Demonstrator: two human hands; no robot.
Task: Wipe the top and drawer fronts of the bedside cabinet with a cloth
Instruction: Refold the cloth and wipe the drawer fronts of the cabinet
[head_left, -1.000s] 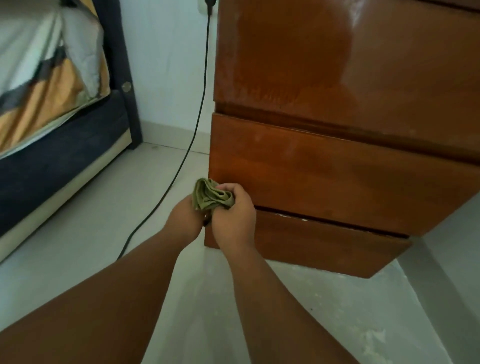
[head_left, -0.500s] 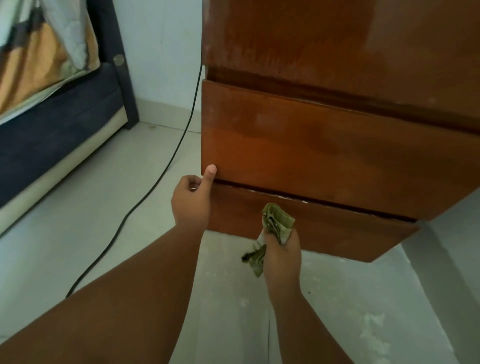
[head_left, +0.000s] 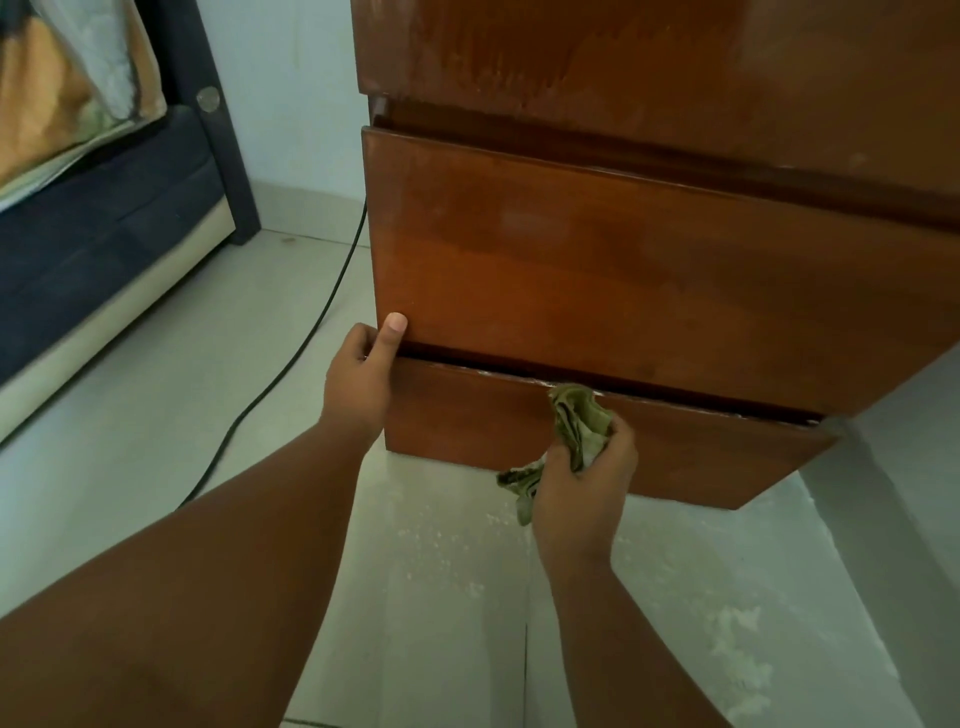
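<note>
The brown wooden bedside cabinet (head_left: 649, 280) fills the upper right, with three drawer fronts stacked. My right hand (head_left: 582, 488) is closed around a crumpled green cloth (head_left: 576, 421), which is pressed against the top edge of the bottom drawer front (head_left: 467, 415). A tail of the cloth hangs below my fist. My left hand (head_left: 361, 382) grips the lower left corner of the middle drawer front (head_left: 623, 291), thumb laid on its face, fingers curled round the side.
A black cable (head_left: 291, 364) runs down beside the cabinet's left side and across the pale tiled floor (head_left: 156, 415). A dark bed frame (head_left: 104, 234) with bedding stands at the left. A white wall edge (head_left: 909, 415) lies right of the cabinet.
Both hands held the cloth together by the cabinet's lower left corner. My left hand let go and took the middle drawer's corner; my right hand carried the cloth rightward onto the bottom drawer.
</note>
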